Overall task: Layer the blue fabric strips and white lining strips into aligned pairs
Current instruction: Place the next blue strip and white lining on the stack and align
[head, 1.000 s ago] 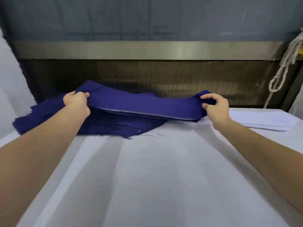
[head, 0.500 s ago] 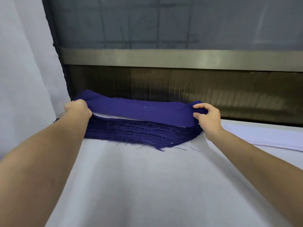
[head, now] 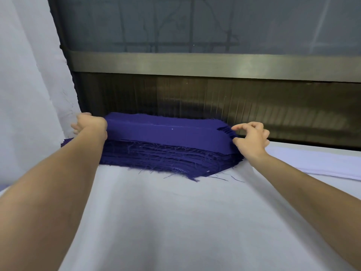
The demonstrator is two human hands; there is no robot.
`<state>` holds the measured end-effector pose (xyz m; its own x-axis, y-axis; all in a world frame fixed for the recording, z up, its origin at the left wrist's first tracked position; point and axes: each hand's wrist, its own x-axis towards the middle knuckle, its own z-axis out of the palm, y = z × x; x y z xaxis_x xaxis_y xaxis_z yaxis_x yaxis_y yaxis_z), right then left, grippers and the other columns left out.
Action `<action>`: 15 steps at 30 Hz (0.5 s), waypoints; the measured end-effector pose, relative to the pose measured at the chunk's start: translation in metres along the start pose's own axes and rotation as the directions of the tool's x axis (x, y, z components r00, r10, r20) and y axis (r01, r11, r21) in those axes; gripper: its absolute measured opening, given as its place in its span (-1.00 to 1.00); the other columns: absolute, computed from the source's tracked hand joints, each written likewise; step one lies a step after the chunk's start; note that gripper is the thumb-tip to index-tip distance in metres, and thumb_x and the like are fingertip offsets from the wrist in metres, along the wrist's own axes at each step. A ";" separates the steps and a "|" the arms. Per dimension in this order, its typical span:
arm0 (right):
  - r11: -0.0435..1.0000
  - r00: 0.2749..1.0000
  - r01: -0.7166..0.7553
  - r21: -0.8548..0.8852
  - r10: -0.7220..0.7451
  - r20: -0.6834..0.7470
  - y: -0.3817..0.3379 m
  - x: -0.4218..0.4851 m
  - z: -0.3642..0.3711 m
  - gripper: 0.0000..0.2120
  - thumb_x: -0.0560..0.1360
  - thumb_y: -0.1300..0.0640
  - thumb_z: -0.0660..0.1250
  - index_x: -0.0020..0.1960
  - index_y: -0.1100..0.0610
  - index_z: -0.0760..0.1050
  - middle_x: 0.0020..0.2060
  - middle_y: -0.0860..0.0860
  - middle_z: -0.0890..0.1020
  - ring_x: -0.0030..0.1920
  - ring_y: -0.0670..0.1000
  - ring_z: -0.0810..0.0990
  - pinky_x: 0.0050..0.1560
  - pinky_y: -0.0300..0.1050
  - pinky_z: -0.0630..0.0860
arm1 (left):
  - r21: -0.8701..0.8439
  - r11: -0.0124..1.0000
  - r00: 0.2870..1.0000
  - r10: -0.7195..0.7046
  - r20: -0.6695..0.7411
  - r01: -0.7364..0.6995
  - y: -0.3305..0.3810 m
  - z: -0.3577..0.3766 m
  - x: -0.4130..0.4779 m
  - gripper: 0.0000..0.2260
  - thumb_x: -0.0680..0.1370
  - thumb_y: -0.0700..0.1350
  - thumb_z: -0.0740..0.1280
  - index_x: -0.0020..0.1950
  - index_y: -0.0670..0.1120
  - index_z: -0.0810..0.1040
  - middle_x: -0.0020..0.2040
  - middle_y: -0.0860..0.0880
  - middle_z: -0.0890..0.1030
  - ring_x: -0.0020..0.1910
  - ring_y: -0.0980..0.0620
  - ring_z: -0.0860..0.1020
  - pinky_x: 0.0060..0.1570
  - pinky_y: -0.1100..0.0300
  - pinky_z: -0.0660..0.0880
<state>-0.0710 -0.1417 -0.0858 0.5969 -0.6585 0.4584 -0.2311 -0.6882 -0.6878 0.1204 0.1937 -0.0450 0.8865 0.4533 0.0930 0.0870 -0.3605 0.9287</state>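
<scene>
Stack of blue strips (head: pixel 168 133), left hand (head: pixel 90 125) and right hand (head: pixel 252 139) touching ends.

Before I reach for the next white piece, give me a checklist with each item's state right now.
1. Top blue strip flat on the blue pile: ok.
2. Pile's near edge even: not ok, lower layers stick out, frayed.
3. White lining under the top strip: cannot tell, hidden.
4. Left hand at the strip's left end: ok.
5. Right hand free of the right end: cannot tell.
6. White stack in sight at the right: ok.
</scene>
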 end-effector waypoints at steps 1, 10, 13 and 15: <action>0.999 1.000 0.030 -0.029 -0.029 0.005 -0.001 0.002 0.001 -0.68 0.41 0.29 0.29 0.04 -0.05 0.57 0.17 -0.02 0.37 0.25 0.10 0.24 0.10 -0.16 0.12 | 0.044 0.999 0.999 0.001 -0.043 0.001 0.002 0.003 -0.004 -0.62 0.55 -0.26 0.19 0.36 -0.09 0.39 0.40 -0.17 0.31 0.38 -0.16 0.28 0.36 0.00 0.28; 0.827 0.905 0.390 -0.406 -0.261 0.336 -0.015 0.040 0.012 -0.63 0.58 0.20 0.18 0.34 -0.07 0.43 0.34 -0.05 0.40 0.33 0.10 0.24 0.22 0.00 0.16 | 0.730 0.301 0.737 0.550 0.393 -0.613 0.016 0.019 -0.035 -0.65 0.55 -0.21 0.26 0.34 -0.18 0.40 0.26 -0.21 0.43 0.28 -0.20 0.34 0.26 -0.01 0.31; 0.734 0.850 0.499 -0.460 -0.312 0.425 -0.022 0.055 0.014 -0.66 0.59 0.13 0.20 0.33 -0.11 0.44 0.35 -0.07 0.41 0.33 0.08 0.27 0.19 0.01 0.16 | 0.706 0.305 0.746 0.472 0.470 -0.639 0.026 0.032 -0.051 -0.65 0.56 -0.24 0.23 0.36 -0.17 0.38 0.28 -0.20 0.41 0.29 -0.20 0.33 0.18 -0.03 0.36; 0.638 0.800 0.587 -0.499 -0.362 0.478 -0.027 0.062 0.015 -0.69 0.59 0.08 0.21 0.31 -0.13 0.46 0.33 -0.07 0.44 0.30 0.07 0.30 0.16 0.00 0.17 | 0.692 0.298 0.735 0.458 0.501 -0.657 0.030 0.044 -0.059 -0.65 0.57 -0.26 0.21 0.36 -0.15 0.38 0.29 -0.19 0.41 0.29 -0.20 0.33 0.14 -0.04 0.38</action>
<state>-0.0163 -0.1596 -0.0471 0.9287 -0.1319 0.3466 -0.1804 -0.9773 0.1115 0.0912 0.1204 -0.0387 0.9187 -0.2403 0.3135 -0.2423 -0.9696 -0.0332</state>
